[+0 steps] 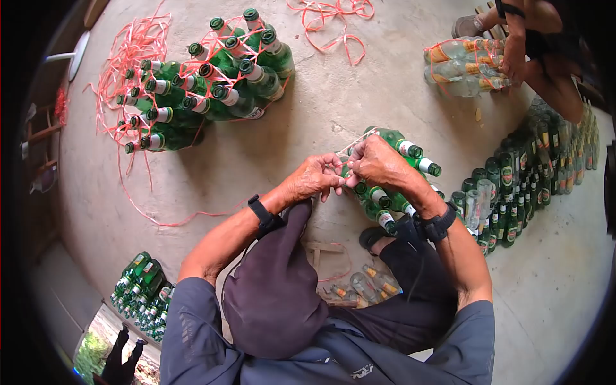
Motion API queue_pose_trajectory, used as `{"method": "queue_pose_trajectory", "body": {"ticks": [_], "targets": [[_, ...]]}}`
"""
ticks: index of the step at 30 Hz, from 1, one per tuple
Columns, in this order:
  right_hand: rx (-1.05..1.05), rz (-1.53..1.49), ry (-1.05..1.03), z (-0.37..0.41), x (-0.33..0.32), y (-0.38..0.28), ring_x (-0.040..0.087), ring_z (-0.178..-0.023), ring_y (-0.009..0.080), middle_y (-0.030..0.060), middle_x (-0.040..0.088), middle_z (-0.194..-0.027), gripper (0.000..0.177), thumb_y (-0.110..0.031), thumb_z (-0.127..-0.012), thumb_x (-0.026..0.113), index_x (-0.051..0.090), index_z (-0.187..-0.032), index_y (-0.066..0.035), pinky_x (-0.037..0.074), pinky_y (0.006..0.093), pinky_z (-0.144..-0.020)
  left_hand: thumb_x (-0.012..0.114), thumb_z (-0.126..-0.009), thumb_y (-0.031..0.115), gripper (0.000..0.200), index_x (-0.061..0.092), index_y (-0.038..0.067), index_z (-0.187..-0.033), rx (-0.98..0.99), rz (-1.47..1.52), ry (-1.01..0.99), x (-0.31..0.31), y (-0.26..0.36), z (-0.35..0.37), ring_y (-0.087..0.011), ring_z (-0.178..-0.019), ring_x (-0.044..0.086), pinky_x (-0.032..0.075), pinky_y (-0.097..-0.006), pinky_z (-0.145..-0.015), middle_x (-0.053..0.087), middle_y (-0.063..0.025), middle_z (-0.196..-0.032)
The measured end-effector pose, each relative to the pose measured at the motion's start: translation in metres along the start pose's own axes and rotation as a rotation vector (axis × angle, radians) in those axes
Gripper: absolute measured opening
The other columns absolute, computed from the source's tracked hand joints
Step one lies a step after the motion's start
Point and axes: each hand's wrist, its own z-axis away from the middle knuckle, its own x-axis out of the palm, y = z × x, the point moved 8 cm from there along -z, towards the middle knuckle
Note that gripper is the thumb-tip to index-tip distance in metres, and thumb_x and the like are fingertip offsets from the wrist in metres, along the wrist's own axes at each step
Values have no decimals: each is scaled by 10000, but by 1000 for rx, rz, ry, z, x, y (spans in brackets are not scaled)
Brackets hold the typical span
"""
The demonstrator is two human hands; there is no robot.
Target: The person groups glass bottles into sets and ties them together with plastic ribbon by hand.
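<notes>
A bundle of green glass bottles (387, 136) lies on its side in front of me, necks toward the right and toward me. Over it, my left hand (316, 176) and my right hand (377, 162) meet with fingers pinched together. Between them runs a thin pinkish plastic string (344, 168), and both hands grip it. A pale end of this string trails over the bundle near my right knuckles. My right hand and forearm hide part of the bottles.
Upright green bottles tied with string (234, 64) stand at the upper left beside a tangled string heap (138, 48). More loose string (333, 13) lies ahead. Rows of bottles (507, 173) line the right. A co-worker's hand (513, 59) touches a clear-bottle bundle (455, 67).
</notes>
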Motion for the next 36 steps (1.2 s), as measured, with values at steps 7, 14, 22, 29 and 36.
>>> {"method": "queue_pose_trajectory", "body": {"ticks": [7,14,22,29,36], "targets": [[-305,158,90,16,-1,-16,580,-556,338,234,559,-594,105,-38,-668,585,587,-675,67,464,399,-560,589,-871,77,120,524,49,-967,124,-77,72,1,-9,-6,-77,-509,540,422,-220,-400,639,-53,-745],[-404,217,169,27,-9,-32,595,-609,404,241,556,-588,97,-20,-655,537,586,-675,61,482,436,-593,576,-876,63,152,574,41,-1027,82,-89,49,-4,-13,0,-77,-616,572,464,-216,-458,633,-50,-795],[-606,505,185,54,8,-30,577,-766,368,183,523,-847,191,-21,-663,609,528,-829,24,486,431,-660,572,-870,30,109,583,-5,-973,132,-287,117,2,-2,5,-63,-655,583,469,-221,-480,649,-46,-783],[-596,683,146,59,13,-18,588,-729,360,191,523,-854,129,0,-715,563,526,-832,40,497,411,-625,580,-852,8,101,569,-2,-952,309,-492,117,7,5,-3,-71,-628,588,479,-249,-517,664,-61,-772],[-533,552,119,53,1,-6,586,-697,371,206,540,-786,136,-53,-758,611,518,-823,22,480,431,-600,609,-851,46,156,540,6,-986,78,-434,-49,13,5,-8,-82,-580,562,467,-250,-484,668,-83,-766]]}}
